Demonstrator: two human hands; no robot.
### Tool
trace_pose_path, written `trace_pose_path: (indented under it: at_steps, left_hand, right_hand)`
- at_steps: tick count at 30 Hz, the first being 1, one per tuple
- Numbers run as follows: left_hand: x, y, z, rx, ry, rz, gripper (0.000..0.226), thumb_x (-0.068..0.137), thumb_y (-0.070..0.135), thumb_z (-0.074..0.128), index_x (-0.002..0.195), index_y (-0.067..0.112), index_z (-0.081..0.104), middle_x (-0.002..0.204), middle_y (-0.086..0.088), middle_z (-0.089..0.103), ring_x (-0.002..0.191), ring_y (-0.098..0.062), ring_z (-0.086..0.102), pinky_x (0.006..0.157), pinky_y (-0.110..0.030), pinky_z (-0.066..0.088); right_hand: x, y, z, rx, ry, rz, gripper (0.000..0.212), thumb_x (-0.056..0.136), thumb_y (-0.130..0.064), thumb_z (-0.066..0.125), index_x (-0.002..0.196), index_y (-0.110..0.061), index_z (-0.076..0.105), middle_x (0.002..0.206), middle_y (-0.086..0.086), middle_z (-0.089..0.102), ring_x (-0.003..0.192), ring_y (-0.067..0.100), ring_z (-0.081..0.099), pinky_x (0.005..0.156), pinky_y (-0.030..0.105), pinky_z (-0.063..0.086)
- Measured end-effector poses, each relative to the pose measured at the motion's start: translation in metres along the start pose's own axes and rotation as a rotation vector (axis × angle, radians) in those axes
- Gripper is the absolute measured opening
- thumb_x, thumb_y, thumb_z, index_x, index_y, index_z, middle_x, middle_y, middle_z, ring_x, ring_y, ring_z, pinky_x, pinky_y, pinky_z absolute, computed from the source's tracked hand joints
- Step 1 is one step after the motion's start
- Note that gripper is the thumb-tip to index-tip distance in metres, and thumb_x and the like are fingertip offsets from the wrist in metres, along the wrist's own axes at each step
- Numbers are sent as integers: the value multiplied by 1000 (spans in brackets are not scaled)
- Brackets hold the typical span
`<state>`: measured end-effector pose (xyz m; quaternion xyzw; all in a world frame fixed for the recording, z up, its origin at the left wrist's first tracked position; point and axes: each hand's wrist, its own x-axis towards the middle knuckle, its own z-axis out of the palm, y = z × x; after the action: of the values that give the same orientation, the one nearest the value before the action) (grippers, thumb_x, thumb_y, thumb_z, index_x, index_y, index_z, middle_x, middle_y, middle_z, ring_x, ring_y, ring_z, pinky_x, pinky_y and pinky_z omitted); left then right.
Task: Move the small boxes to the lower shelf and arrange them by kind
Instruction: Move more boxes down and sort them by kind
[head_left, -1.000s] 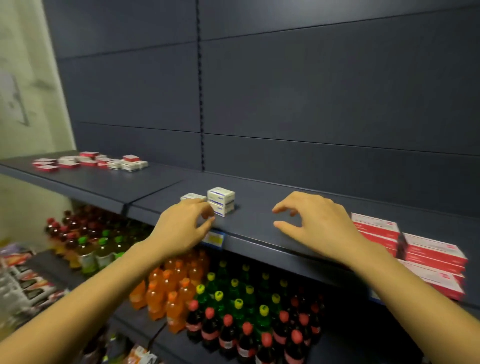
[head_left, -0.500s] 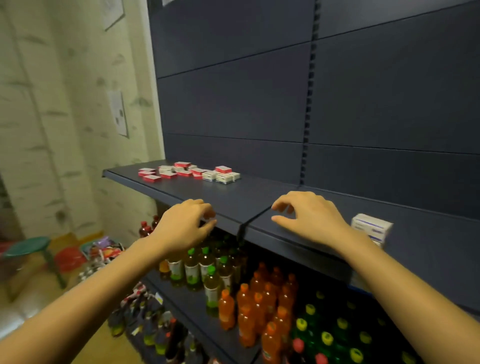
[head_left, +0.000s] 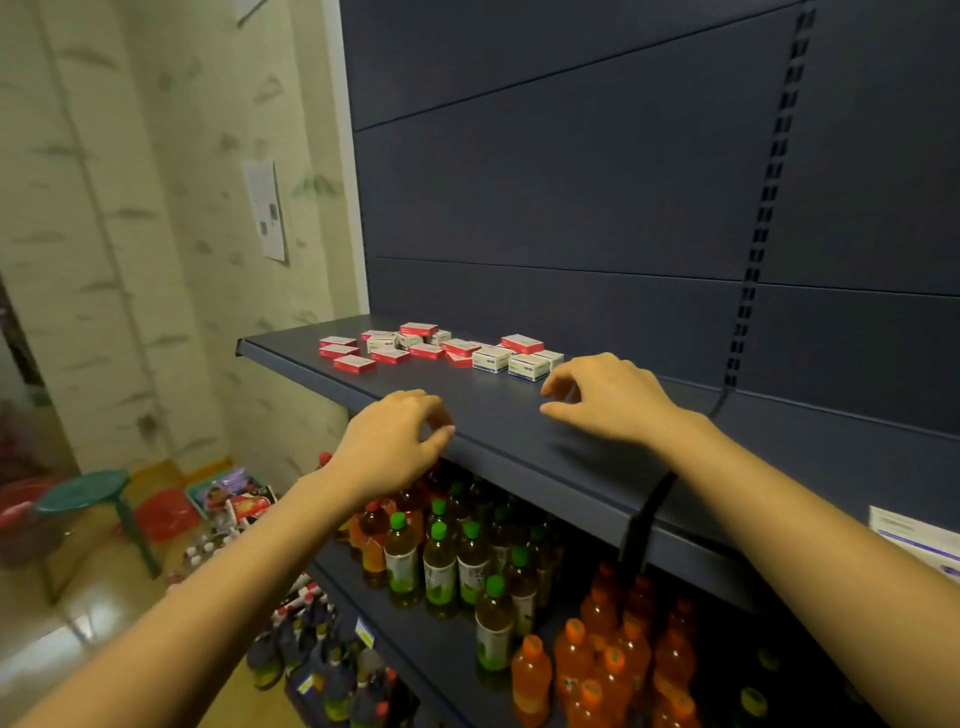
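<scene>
Both hands — left hand (head_left: 389, 441), right hand (head_left: 605, 397) — hover empty, fingers loosely curled, while the small boxes (head_left: 441, 348) just beyond them lie mixed on the shelf (head_left: 519, 441) — sorting apparently hardly begun.

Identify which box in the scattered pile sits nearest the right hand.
The white box with blue print at the pile's right end, just left of the right hand fingertips. The red-topped boxes all lie farther left or farther back.

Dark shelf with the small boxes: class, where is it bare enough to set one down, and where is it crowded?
Bare: the dark shelf between the small boxes and the front edge, and right of the right hand. Crowded: the back left, where red and white boxes lie touching.
</scene>
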<state>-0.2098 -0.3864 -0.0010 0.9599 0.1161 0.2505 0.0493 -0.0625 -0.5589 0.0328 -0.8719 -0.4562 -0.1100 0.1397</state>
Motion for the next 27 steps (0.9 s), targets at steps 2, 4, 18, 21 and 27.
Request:
trace_pose_path:
  at_steps: [2, 4, 18, 21, 27]
  left_hand:
    - [18, -16, 9, -23, -9, -1, 26, 91, 35, 48, 108, 19, 60, 110, 1, 61, 95, -8, 51, 79, -24, 43]
    - [39, -33, 18, -42, -6, 0, 26, 91, 35, 49, 108, 19, 60, 111, 1, 61, 98, -10, 52, 83, -28, 44]
    - [188, -125, 69, -141, -93, 86, 27, 90, 36, 51, 108, 19, 61, 111, 0, 61, 96, -11, 52, 86, -31, 49]
    - [209, -134, 81, -146, -124, 115, 27, 90, 38, 51, 107, 20, 62, 109, 1, 62, 95, -12, 54, 84, -31, 49]
    - [249, -144, 96, -156, -170, 241, 26, 88, 40, 53, 105, 21, 62, 108, 2, 62, 97, -12, 51, 79, -25, 40]
  right_hand:
    - [27, 4, 8, -27, 2, 23, 27, 87, -42, 55, 109, -28, 63, 112, -6, 64, 100, 16, 59, 77, 30, 45]
    - [55, 11, 15, -45, -1, 66, 27, 86, -41, 56, 109, -29, 63, 113, -5, 64, 102, 18, 59, 80, 32, 45]
    - [227, 62, 69, -119, -81, 317, 59, 83, -52, 57, 129, -18, 48, 131, 3, 53, 113, 23, 54, 84, 37, 46]
    - [241, 68, 80, -165, -111, 353, 62, 81, -59, 54, 125, -15, 51, 128, 3, 53, 111, 23, 54, 80, 36, 46]
    - [253, 69, 91, -216, -130, 390, 56, 79, -64, 53, 111, -19, 58, 116, -1, 60, 104, 19, 57, 76, 34, 45]
